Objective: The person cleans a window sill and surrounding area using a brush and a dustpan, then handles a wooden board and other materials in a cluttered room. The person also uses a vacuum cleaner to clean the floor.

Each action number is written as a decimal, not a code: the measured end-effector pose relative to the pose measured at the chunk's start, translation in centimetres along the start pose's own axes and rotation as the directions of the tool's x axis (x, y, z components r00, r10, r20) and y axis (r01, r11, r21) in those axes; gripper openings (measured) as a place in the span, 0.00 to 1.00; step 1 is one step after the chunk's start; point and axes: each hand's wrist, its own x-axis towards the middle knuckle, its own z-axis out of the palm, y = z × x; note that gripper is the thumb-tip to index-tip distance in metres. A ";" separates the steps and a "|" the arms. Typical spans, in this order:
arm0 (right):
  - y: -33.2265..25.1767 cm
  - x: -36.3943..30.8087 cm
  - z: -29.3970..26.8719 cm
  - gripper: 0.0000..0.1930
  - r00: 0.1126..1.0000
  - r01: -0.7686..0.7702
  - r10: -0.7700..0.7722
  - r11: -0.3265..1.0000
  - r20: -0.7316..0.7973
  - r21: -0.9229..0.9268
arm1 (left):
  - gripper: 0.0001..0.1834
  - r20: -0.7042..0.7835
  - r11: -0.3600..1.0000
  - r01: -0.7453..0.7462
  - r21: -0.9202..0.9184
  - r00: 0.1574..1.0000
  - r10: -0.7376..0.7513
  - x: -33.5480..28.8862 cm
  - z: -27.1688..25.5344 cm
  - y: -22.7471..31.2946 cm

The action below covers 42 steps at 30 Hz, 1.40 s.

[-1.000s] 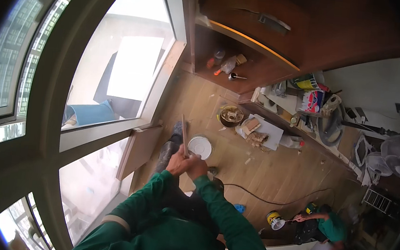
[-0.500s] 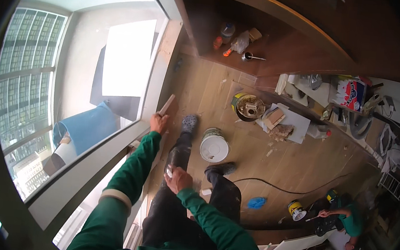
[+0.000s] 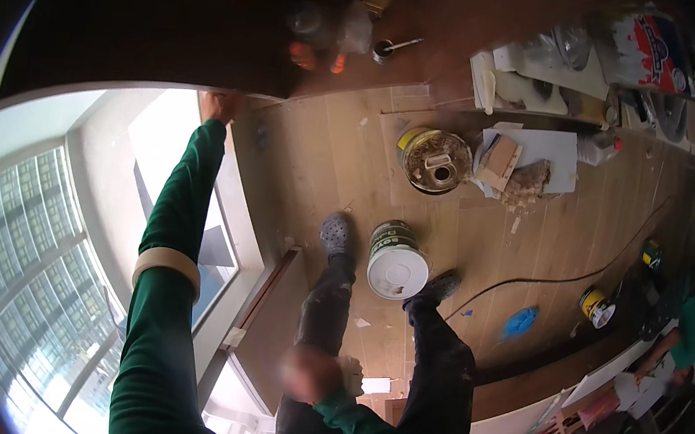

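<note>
Where the left hand point(image 3: 220, 107) was lower beside the window half a second ago, it now reaches farther, to the corner where the pale window frame point(image 3: 241, 207) meets the dark wood panel point(image 3: 163, 44); its opening and any hold cannot be told; the right hand point(image 3: 311, 375), blurred over one leg, is against a pale object point(image 3: 351, 375), its grip unclear; on the plank floor point(image 3: 337, 149) stand a lidded bucket point(image 3: 396, 272) near the feet and a scrap-filled tub point(image 3: 436, 163); a co-worker point(image 3: 693, 326) is at the right.
</note>
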 end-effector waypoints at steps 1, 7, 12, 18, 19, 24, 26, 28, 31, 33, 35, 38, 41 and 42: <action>-0.1 0.0 -0.1 0.22 1.000 0.012 -0.012 1.000 0.002 0.008 | 0.20 -0.105 0.963 -0.217 0.159 0.966 0.235 2.9 1.7 -3.7; -1.1 1.0 0.2 0.22 0.999 -0.043 0.045 0.996 -0.020 0.078 | 0.24 0.237 0.864 -0.340 0.372 0.935 0.266 7.4 4.3 -8.5; -1.0 2.7 1.6 0.23 0.996 -0.066 0.071 0.993 -0.052 0.097 | 0.27 0.283 0.930 -0.206 0.306 0.952 0.117 9.0 3.4 -6.2; -1.3 2.9 0.4 0.26 0.999 -0.042 0.045 0.991 -0.021 0.127 | 0.27 0.255 0.928 -0.192 0.319 0.961 0.110 8.5 1.9 -6.1; -1.5 2.6 0.4 0.26 0.998 -0.064 0.066 0.990 -0.006 0.124 | 0.27 0.252 0.933 -0.185 0.310 0.962 0.107 8.7 1.8 -5.8; -0.8 3.2 1.2 0.28 0.998 -0.060 0.062 0.993 -0.013 0.101 | 0.27 0.248 0.948 -0.159 0.275 0.964 0.090 9.1 1.3 -4.7; -1.0 2.9 0.9 0.28 0.999 -0.048 0.050 0.987 -0.003 0.154 | 0.27 0.242 0.950 -0.139 0.279 0.968 0.071 8.2 0.6 -5.7; -1.1 2.5 0.8 0.28 0.998 -0.055 0.054 0.987 0.009 0.149 | 0.27 0.224 0.954 -0.130 0.269 0.972 0.069 8.8 0.2 -6.1; -1.3 2.9 1.1 0.29 0.998 -0.065 0.064 0.992 0.015 0.108 | 0.27 0.220 0.957 -0.132 0.258 0.973 0.075 9.3 0.1 -5.8; -1.2 3.0 1.2 0.30 0.998 -0.053 0.050 0.992 0.023 0.116 | 0.27 0.214 0.960 -0.119 0.254 0.975 0.064 9.1 -0.2 -6.1; -0.9 2.9 1.9 0.28 0.999 -0.023 0.029 0.988 -0.037 0.153 | 0.27 0.210 0.964 -0.110 0.240 0.976 0.059 8.9 0.5 -5.6; -0.9 2.8 2.1 0.26 0.998 0.000 0.010 0.989 -0.067 0.149 | 0.27 0.172 0.979 -0.059 0.193 0.985 0.026 8.8 -0.4 -6.1; -1.0 2.9 1.4 0.24 1.000 -0.012 0.016 0.985 -0.020 0.171 | 0.27 0.106 0.998 0.049 0.025 0.993 -0.052 5.3 -1.5 -6.4; -0.9 4.0 1.5 0.23 0.999 -0.038 0.044 0.983 -0.026 0.181 | 0.24 0.138 0.999 0.050 0.000 0.989 -0.049 1.5 -1.3 -1.8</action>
